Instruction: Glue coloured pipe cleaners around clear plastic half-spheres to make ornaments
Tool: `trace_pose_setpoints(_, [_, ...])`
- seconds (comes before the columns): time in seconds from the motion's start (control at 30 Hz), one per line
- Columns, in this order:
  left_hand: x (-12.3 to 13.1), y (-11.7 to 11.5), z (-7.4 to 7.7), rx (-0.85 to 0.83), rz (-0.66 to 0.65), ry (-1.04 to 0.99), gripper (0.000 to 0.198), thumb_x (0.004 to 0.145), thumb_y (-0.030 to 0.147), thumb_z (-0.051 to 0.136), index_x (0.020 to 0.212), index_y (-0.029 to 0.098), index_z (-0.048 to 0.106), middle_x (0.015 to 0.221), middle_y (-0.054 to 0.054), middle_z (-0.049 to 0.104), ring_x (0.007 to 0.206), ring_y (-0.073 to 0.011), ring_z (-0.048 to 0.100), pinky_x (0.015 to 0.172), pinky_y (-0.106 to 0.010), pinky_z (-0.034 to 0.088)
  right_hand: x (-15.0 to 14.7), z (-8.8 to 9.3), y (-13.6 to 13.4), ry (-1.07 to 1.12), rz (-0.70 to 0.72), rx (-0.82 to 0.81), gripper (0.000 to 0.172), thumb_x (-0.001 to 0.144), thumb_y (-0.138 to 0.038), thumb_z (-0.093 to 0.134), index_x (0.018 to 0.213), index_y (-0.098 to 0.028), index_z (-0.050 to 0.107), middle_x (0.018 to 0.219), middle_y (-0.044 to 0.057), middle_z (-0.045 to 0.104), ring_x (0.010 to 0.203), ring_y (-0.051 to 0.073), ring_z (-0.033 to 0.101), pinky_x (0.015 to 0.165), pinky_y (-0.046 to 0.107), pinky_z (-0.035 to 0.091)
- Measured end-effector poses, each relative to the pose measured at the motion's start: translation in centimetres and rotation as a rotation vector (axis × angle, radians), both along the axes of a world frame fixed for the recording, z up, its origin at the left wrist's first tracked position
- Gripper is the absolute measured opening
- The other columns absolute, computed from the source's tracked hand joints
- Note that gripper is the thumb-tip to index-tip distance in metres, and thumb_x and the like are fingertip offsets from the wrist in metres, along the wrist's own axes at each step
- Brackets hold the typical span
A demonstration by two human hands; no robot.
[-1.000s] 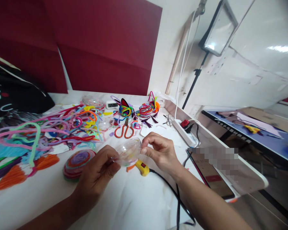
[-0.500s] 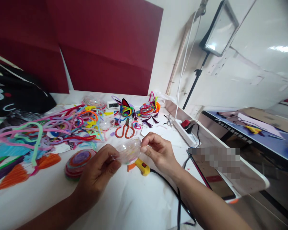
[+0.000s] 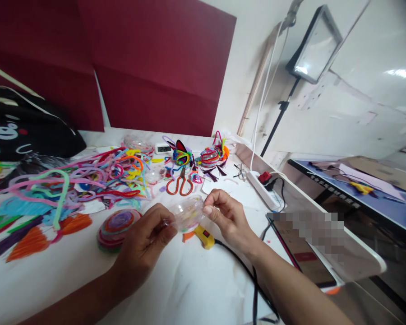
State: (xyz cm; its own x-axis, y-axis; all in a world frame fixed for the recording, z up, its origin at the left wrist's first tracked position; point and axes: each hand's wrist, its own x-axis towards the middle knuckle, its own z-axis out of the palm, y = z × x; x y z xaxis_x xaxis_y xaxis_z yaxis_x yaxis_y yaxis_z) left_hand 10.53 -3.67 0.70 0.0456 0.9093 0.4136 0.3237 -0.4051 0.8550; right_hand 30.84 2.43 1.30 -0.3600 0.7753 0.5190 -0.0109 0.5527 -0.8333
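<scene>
My left hand [image 3: 145,243] and my right hand [image 3: 228,216] hold a clear plastic ball shell [image 3: 188,213] between them, just above the white table [image 3: 189,289]. Left fingers pinch its left rim, right fingers pinch its right side. A yellow glue gun [image 3: 205,236] with a black cord lies on the table directly under the shell. A coiled multicoloured pipe-cleaner disc [image 3: 117,227] lies left of my left hand.
A big heap of coloured pipe cleaners [image 3: 71,180] covers the left of the table, with orange tassels [image 3: 30,241] beside it. Red scissors [image 3: 179,185], a small clock [image 3: 163,148], a power strip [image 3: 264,187] and a phone [image 3: 301,253] lie further right. A black bag [image 3: 20,135] sits at the back left.
Both hands keep their hold on the shell, which has turned slightly. The view has shifted a little, so everything sits slightly lower and to the right.
</scene>
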Motion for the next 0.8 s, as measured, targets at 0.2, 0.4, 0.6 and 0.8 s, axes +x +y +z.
trace_pose_setpoints(0.2, [-0.7, 0.5, -1.3, -0.008, -0.069, -0.011, 0.021, 0.094, 0.039, 0.054, 0.082, 0.022, 0.054, 0.06, 0.005, 0.041, 0.05, -0.0106, 0.039, 0.045, -0.024, 0.029, 0.1, 0.1, -0.4, -0.089, -0.024, 0.046, 0.016, 0.096, -0.032, 0.053, 0.085, -0.02, 0.05, 0.077, -0.002, 0.049, 0.072, 0.014, 0.046, 0.067, 0.027, 0.038])
trace_pose_setpoints(0.4, [-0.8, 1.0, -0.7, -0.202, -0.123, -0.225, 0.031, 0.092, 0.051, 0.055, 0.081, 0.023, 0.05, 0.05, 0.009, 0.037, 0.044, -0.0089, 0.033, 0.041, -0.021, 0.024, -0.2, 0.5, -1.3, -0.098, -0.044, 0.23, 0.008, 0.095, -0.021, 0.049, 0.087, -0.021, 0.048, 0.079, 0.0, 0.048, 0.072, 0.014, 0.046, 0.066, 0.028, 0.038])
trace_pose_setpoints(0.6, [-0.9, 1.0, 0.2, -0.224, -0.177, -0.394, 0.031, 0.088, 0.05, 0.064, 0.079, 0.022, 0.053, 0.054, 0.007, 0.044, 0.048, -0.0081, 0.037, 0.044, -0.02, 0.028, -0.8, 0.4, -1.0, 0.19, -0.035, 0.151, 0.005, 0.093, -0.018, 0.058, 0.089, -0.019, 0.056, 0.091, 0.004, 0.059, 0.081, 0.015, 0.057, 0.074, 0.031, 0.047])
trace_pose_setpoints(0.8, [-0.6, 1.1, -0.3, -0.268, -0.216, -0.402, 0.032, 0.087, 0.051, 0.064, 0.079, 0.022, 0.053, 0.052, 0.008, 0.041, 0.047, -0.0077, 0.035, 0.043, -0.02, 0.026, -0.9, 0.3, -0.6, 0.264, -0.116, 0.067, 0.007, 0.084, -0.014, 0.07, 0.086, -0.02, 0.066, 0.08, 0.001, 0.064, 0.069, 0.013, 0.059, 0.064, 0.028, 0.048])
